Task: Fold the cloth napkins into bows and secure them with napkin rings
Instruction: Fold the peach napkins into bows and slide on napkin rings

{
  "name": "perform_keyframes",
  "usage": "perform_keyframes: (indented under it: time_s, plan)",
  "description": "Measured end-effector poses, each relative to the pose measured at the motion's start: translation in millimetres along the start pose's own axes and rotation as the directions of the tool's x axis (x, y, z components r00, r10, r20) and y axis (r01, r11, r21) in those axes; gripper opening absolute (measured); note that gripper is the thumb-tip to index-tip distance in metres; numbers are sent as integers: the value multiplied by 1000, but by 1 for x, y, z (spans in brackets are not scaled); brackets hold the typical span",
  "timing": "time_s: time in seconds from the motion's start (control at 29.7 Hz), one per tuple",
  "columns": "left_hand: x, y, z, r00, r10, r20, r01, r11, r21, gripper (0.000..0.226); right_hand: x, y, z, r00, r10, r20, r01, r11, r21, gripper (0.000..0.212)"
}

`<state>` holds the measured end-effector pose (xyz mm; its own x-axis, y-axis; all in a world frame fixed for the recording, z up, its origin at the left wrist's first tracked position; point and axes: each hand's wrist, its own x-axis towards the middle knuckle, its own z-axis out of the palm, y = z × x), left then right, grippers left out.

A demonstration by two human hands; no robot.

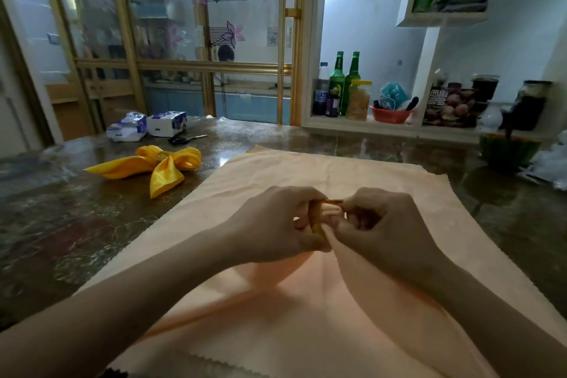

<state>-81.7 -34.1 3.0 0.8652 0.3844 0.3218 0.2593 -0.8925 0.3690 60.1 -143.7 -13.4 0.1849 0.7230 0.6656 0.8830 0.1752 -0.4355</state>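
A peach cloth napkin lies spread on the marble table, its middle gathered up towards my hands. My left hand grips a gold napkin ring above the napkin's middle. Close beside it, my right hand pinches the gathered peach cloth at the ring's opening. The cloth inside the ring is mostly hidden by my fingers. At the left of the table rests a yellow napkin bow with a gold ring around its centre.
Black scissors and two tissue packs lie at the table's far left. A green bowl stands at the far right. Behind the table a white shelf holds bottles, jars and a red basket.
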Motion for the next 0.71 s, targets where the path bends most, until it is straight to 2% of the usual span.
perform_keyframes:
  time_s: [0.07, 0.13, 0.24, 0.3, 0.37, 0.47, 0.57, 0.71]
  plan:
    - [0, 0, 2, 1000, -9, 4, 9, 1000, 18, 48, 1, -1, -2, 996, 80, 45, -83, 995, 49, 24]
    - [0, -1, 3, 1000, -8, -4, 8, 1000, 29, 48, 2, 0, -3, 992, 97, 80, -101, 994, 50, 25]
    - [-5, -5, 7, 1000, -9, -8, 9, 1000, 3, 47, -2, -3, 0, 994, -51, 101, 59, 995, -80, 3]
    - [-9, -10, 7, 999, -27, -22, 27, 1000, 5, 45, -5, -4, 2, 976, -176, 129, 198, 963, -184, 11]
    - [-12, -14, 5, 998, -55, -32, 55, 998, -23, 47, -6, -3, 5, 970, -203, 133, 227, 953, -202, 13]
    - [-12, -13, 1, 999, -31, -33, 32, 999, 33, 44, -2, -3, 5, 999, 3, 51, -3, 1000, -6, 4]
    - [-9, -8, -2, 998, -18, -52, 22, 996, 91, 55, 4, 5, 2, 968, 248, 47, -252, 952, 171, 14]
    - [-5, -3, -5, 998, -28, -59, 35, 992, 119, 61, 7, 10, -8, 924, 351, 151, -382, 867, 321, 20]
